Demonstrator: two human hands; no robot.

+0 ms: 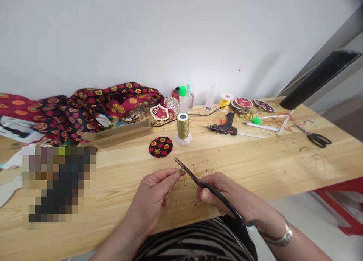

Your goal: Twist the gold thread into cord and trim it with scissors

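My left hand [159, 187] is closed in a pinch on a small bit of gold-coloured thread [180, 170], its length mostly hidden by the fingers. A pair of black-handled scissors [212, 187] rests in my right hand [224, 193], fingers wrapped round the handles. The narrow blades point up and left, close beside my left fingertips, and look nearly together. Just beyond them stand a spool of gold thread [183, 126], upright on its white base, and a round piece covered in black patterned fabric [160, 147].
A glue gun [222, 126] lies behind the spool, with a second pair of scissors [317, 139] to the right. Green-capped bottles [183, 100], a yellow spool [226, 101] and a cardboard box [121, 133] stand towards the wall. Patterned cloth [65, 119] is heaped at the left.
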